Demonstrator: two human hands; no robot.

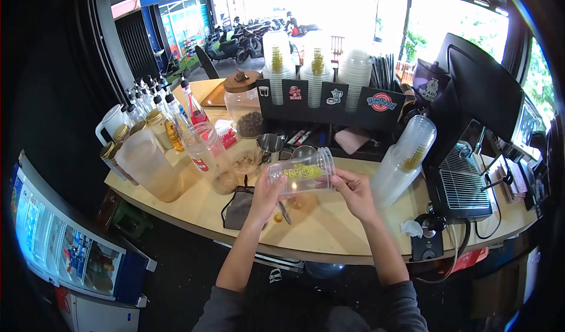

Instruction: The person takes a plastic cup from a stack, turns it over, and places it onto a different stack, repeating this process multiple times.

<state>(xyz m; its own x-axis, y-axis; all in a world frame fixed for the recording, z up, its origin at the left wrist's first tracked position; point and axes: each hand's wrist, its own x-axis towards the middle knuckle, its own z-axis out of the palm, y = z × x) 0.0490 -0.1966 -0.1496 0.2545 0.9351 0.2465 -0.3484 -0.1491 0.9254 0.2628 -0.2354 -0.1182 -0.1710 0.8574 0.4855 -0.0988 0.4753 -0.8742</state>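
Note:
A clear plastic cup (302,172) with yellow-green print lies sideways in the air above the counter, held between both my hands. My left hand (266,192) grips its left end, thumb on the near side. My right hand (354,194) holds the right end near the rim, the thumb pressed against the wall. Behind the cup stand a metal pitcher (270,147) and a clear jar with a red label (207,152). Below my left hand are a dark grey cloth (238,207) and a spoon-like metal utensil (285,213).
A tall stack of clear cups (400,164) leans at my right, beside an espresso machine (462,182). More cup stacks (318,67) stand in a black holder (306,105). Pump bottles (168,111), a cloudy pitcher (150,164) and a coffee bean jar (250,123) fill the left.

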